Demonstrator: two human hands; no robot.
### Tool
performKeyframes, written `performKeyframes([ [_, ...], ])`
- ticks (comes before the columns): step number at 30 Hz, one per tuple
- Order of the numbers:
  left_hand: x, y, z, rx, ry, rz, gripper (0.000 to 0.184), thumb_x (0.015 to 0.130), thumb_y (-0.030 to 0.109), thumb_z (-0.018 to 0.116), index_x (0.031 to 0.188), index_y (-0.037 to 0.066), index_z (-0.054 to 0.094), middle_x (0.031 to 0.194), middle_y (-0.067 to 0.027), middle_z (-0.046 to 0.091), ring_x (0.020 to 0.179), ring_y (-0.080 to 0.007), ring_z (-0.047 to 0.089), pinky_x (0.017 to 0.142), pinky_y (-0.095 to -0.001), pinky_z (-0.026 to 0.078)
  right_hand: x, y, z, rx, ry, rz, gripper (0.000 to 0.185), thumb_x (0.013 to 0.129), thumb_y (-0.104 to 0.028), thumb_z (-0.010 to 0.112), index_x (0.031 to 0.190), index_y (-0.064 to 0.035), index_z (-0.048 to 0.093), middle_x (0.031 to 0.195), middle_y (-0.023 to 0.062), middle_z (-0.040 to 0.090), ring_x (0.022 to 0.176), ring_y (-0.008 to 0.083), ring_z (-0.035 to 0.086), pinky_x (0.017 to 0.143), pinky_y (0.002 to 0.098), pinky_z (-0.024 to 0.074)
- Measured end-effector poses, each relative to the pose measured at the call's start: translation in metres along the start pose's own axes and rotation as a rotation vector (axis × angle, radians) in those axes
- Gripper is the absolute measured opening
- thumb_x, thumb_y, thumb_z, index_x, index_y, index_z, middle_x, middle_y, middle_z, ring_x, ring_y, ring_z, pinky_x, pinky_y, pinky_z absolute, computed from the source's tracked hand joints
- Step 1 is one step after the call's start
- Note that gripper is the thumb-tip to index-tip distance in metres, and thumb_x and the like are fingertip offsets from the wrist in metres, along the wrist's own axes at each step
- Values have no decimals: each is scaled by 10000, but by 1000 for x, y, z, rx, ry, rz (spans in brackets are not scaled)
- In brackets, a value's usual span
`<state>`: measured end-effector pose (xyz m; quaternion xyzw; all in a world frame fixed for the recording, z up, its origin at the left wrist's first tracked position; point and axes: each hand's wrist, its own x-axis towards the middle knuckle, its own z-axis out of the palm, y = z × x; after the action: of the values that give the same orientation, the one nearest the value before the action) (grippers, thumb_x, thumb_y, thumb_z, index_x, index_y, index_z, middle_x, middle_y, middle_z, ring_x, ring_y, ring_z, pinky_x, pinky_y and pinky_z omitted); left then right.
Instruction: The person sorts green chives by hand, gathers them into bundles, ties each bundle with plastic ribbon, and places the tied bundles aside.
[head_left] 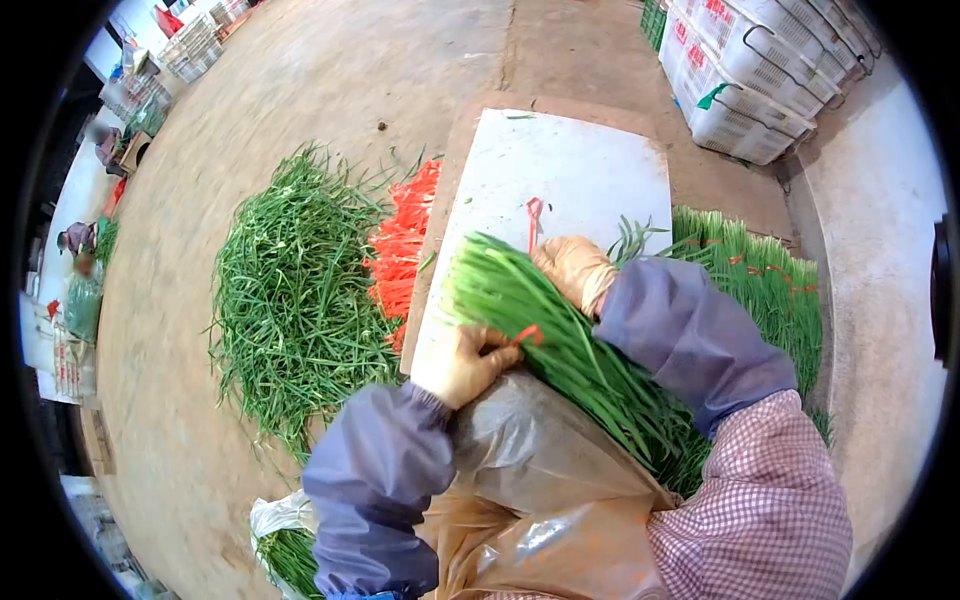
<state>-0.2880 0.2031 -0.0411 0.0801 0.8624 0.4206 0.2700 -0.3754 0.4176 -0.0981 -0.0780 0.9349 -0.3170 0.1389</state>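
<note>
A bundle of long green chives (pixel 590 375) lies slanted across my lap and the near edge of a white board (pixel 570 165), cut ends toward the upper left. My left hand (pixel 465 365), in a pale glove, is closed at the bundle's near side, its fingertips pinching a red tie (pixel 530 335). Against the far side, my gloved right hand (pixel 577 272) curls round the stalks; its fingertips are partly hidden. Another red strip (pixel 534 215) shows on the board just beyond the right hand. Whether the two red pieces are joined, I cannot tell.
Left of the board are red ties (pixel 405 235) and a big heap of loose chives (pixel 295 300). Tied chives (pixel 755 280) stand at the right. White crates (pixel 750 80) are stacked by the wall. A plastic apron (pixel 560 530) covers my lap. People sit far left.
</note>
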Motion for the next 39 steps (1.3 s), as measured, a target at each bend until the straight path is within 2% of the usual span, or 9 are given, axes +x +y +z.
performKeyframes([
  [5,-11,-40,11,-461,-57,3,277,913,261,661,1054,32,727,889,-70,736,782,-122,644,754,-281,505,1,-24,-25,-234,-90,37,397,952,-399,527,1060,-66,714,894,189,711,834,301,691,779,408,521],
  [9,-20,-47,19,-580,33,-3,289,906,272,684,1053,27,728,902,-76,738,794,-116,646,760,-279,507,34,11,-30,-4,-42,-37,422,889,-425,583,1029,-54,727,945,208,702,900,362,671,854,424,499],
  [12,-29,-40,17,-452,146,7,300,903,277,694,1062,24,726,916,-82,739,817,-115,648,779,-275,510,55,4,-39,36,-112,260,402,839,-438,640,1015,-90,739,949,170,712,913,339,667,837,407,498],
  [15,-44,-17,7,-354,209,-31,291,881,263,719,1080,50,722,938,-139,734,829,-178,687,783,-304,524,57,-28,-36,-314,-69,148,345,842,-360,672,986,-53,735,864,168,713,780,279,674,757,386,503],
  [22,-56,-12,12,-223,340,145,202,881,207,692,1000,45,714,876,-153,703,815,-287,692,734,-356,534,89,12,-4,-330,15,84,341,780,-318,697,975,-38,706,840,168,695,816,290,666,779,366,507],
  [25,-60,-11,12,-79,415,276,156,850,172,699,966,69,718,866,-124,701,802,-313,681,712,-372,538,63,22,-20,39,67,-78,293,812,-279,677,940,-16,698,834,158,688,785,274,652,756,362,510],
  [28,-63,1,4,173,412,397,178,843,150,711,975,30,716,885,-113,720,824,-295,693,743,-341,549,35,31,-12,762,76,33,114,812,-91,716,889,-11,692,751,28,649,702,102,573,657,272,485],
  [36,-54,27,1,687,377,700,166,746,138,656,901,84,685,1041,-72,635,976,-267,598,814,-424,478,-16,-19,2,964,171,-98,115,863,-25,684,973,-17,653,831,5,655,745,80,580,698,240,491],
  [39,-45,33,2,715,394,821,171,738,150,631,880,61,664,1187,-109,603,1138,-299,548,965,-493,426,-28,-26,0,1029,96,-100,115,881,-14,666,995,-10,654,878,7,665,794,82,592,720,230,495],
])
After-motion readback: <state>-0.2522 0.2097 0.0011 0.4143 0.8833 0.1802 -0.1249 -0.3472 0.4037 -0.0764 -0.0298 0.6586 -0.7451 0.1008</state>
